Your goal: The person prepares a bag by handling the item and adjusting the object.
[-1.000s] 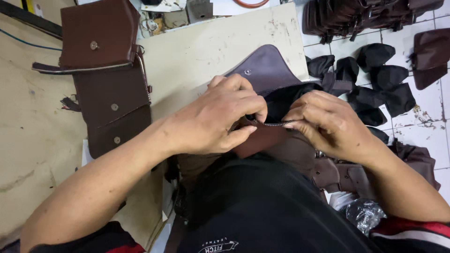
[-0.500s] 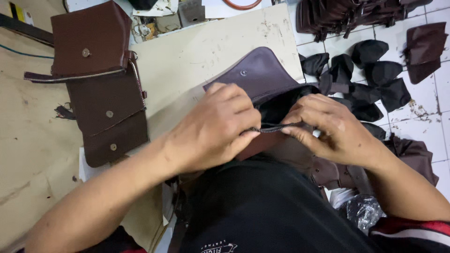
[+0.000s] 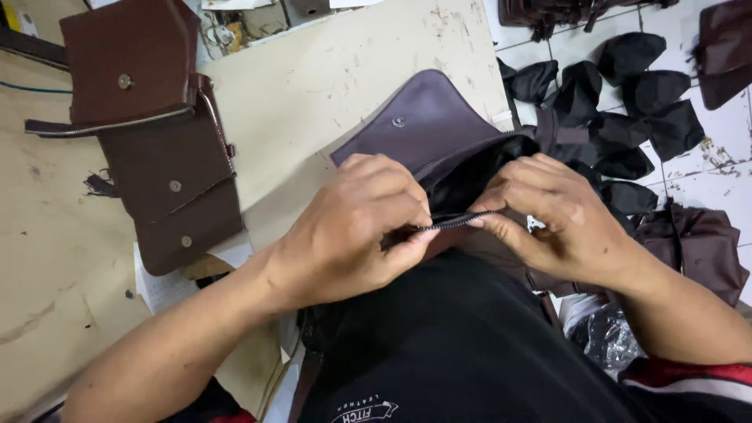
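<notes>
Dark purple-brown bag (image 3: 427,129), black lining; reddish-brown bags (image 3: 157,141); black pouches (image 3: 627,86).

Both forearms enter from below and converge over the zipper strip (image 3: 454,220). The left hand (image 3: 352,227), knuckles upward and fingers curled, pinches the strip's left end between thumb and forefinger. The right hand (image 3: 560,215), just right of it, grips the other end, apparently with thumb beneath, though the fingertips obscure the contact.
</notes>
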